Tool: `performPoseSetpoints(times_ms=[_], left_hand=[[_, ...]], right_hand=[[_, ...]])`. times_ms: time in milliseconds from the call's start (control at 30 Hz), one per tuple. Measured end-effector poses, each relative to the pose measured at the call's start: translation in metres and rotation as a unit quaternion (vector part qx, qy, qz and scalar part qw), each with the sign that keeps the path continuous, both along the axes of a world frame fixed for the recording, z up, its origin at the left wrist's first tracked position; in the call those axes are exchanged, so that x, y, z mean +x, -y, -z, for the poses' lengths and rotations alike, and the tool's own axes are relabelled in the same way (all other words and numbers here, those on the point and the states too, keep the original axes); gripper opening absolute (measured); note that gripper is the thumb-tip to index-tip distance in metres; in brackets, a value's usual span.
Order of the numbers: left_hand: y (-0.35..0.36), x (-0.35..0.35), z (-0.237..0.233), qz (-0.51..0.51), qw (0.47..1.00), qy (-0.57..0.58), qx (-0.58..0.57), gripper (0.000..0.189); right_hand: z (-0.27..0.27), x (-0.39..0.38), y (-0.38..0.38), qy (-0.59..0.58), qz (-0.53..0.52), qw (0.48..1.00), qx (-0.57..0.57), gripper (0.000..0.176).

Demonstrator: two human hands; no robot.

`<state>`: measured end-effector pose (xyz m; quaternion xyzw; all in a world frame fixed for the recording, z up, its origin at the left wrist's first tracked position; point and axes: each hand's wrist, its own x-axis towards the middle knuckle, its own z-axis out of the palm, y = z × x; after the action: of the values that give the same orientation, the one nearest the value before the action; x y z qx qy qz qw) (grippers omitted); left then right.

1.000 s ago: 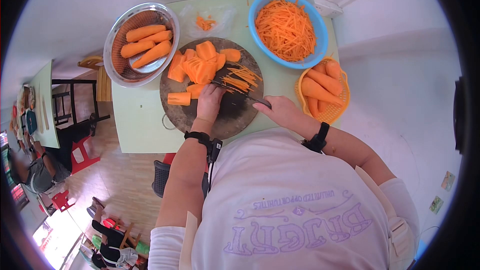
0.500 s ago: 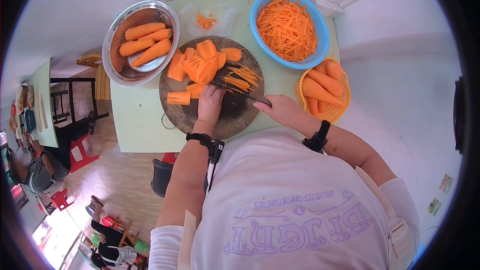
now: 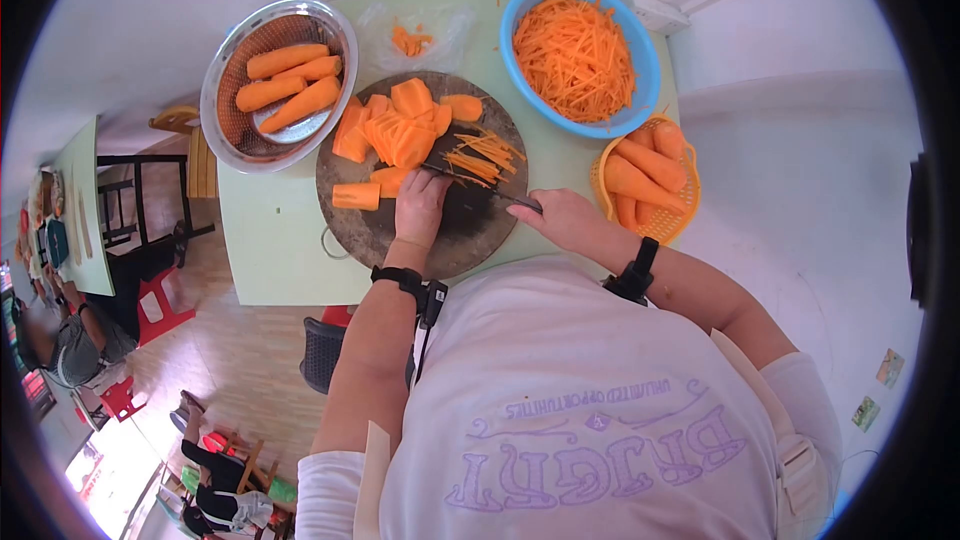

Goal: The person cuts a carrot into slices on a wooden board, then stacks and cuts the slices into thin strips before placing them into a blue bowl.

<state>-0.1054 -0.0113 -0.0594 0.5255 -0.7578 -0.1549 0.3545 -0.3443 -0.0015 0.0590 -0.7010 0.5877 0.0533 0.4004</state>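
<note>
My right hand (image 3: 562, 217) is wrapped round the handle of a knife (image 3: 500, 193), its dark blade reaching left across the round chopping board (image 3: 350, 230). Beside the blade's far end, my left hand (image 3: 420, 202) has its fingers curled and pressed down on carrot slices, which it mostly hides. An orange carrot piece (image 3: 386, 179) shows at that hand's edge. Thin carrot shreds (image 3: 484, 156) lie just beyond the knife. Behind my left hand is a heap of carrot slices (image 3: 405, 135), and a flat cut carrot block (image 3: 356, 197) rests to its left.
A metal basin (image 3: 215, 120) with peeled carrots stands at the back left. Shredded carrot fills a blue basin (image 3: 650, 65) at the back right, near a yellow basket (image 3: 683, 228) of whole carrots. A plastic bag (image 3: 450, 35) holds scraps. Other people are in the room at left.
</note>
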Motion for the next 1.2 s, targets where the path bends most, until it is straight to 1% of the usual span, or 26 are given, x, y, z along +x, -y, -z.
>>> performPoseSetpoints(times_ms=[233, 300, 433, 500, 767, 900, 967, 1033, 1200], left_hand=[[-0.001, 0.001, -0.001, -0.007, 1.0, 0.016, 0.002, 0.011], [-0.001, 0.002, 0.0, -0.005, 1.0, 0.016, -0.004, 0.012], [-0.001, 0.004, -0.001, 0.004, 1.0, -0.001, -0.013, 0.014], [-0.002, 0.005, 0.002, 0.003, 1.0, 0.002, -0.012, 0.015], [-0.003, 0.004, 0.0, -0.005, 1.0, 0.0, -0.005, 0.014], [-0.004, 0.005, -0.002, -0.01, 1.0, 0.022, 0.014, 0.011], [-0.002, 0.002, -0.002, -0.012, 1.0, 0.025, 0.011, 0.011], [-0.002, 0.003, -0.002, -0.004, 1.0, -0.003, 0.002, 0.011], [-0.002, 0.005, 0.003, -0.008, 1.0, 0.006, -0.005, 0.011]], right_hand=[[-0.002, -0.002, -0.005, 0.014, 0.018, 1.0, 0.002, 0.063], [-0.003, -0.004, -0.009, 0.027, 0.064, 0.998, 0.004, 0.063], [-0.006, -0.004, -0.008, 0.016, 0.059, 0.998, -0.007, 0.063], [-0.008, -0.004, -0.006, -0.005, 0.018, 1.0, 0.009, 0.064], [-0.007, -0.002, -0.006, -0.003, 0.005, 1.0, -0.005, 0.064], [-0.006, 0.001, -0.006, -0.018, -0.004, 1.0, -0.012, 0.064], [-0.007, 0.002, -0.003, -0.022, 0.001, 1.0, -0.004, 0.064], [-0.008, 0.001, -0.003, -0.025, 0.005, 1.0, 0.006, 0.064], [-0.004, -0.004, -0.011, 0.018, 0.029, 0.999, -0.016, 0.064]])
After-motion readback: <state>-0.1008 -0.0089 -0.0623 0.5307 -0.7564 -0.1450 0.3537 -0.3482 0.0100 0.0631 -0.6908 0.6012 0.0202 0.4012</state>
